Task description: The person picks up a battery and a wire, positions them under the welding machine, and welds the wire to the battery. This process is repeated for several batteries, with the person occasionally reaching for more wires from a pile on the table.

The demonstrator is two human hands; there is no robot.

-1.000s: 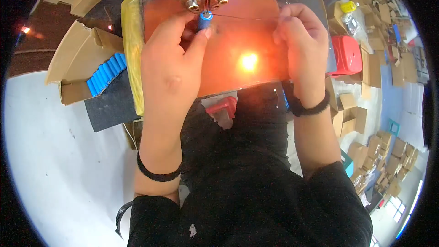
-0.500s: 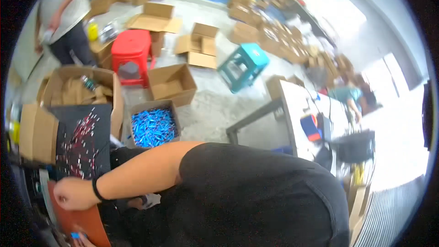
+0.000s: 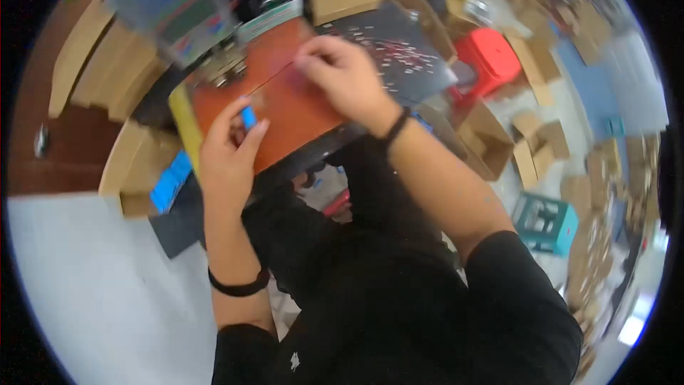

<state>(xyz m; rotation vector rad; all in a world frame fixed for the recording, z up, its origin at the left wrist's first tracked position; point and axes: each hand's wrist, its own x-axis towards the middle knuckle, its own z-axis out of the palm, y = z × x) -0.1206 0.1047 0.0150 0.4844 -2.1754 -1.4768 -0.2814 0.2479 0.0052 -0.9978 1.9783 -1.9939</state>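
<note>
My left hand (image 3: 231,146) pinches a small blue battery cell (image 3: 248,117) between thumb and fingers, above an orange work board (image 3: 296,125). To its right my right hand (image 3: 342,75) is over the same board, its thumb and fingers closed together. Motion blur hides what, if anything, they hold. A thin dark line runs on the board between the hands; whether it is a wire or a seam I cannot tell. Just beyond my left hand stands a machine (image 3: 171,11) with a display and metal fittings (image 3: 224,65). Right of the board, red-and-black wires (image 3: 395,50) with white ends lie on a black sheet (image 3: 363,25).
At the left, a cardboard box (image 3: 132,203) holds blue cells (image 3: 169,184). A red stool (image 3: 495,64), open cardboard boxes (image 3: 481,142) and a teal stool (image 3: 547,222) stand on the floor to the right. A white surface (image 3: 78,278) fills the lower left.
My view has swung left, so the board and machine now sit nearer the middle. My left hand, mostly cut off before, now shows fully with the blue battery cell.
</note>
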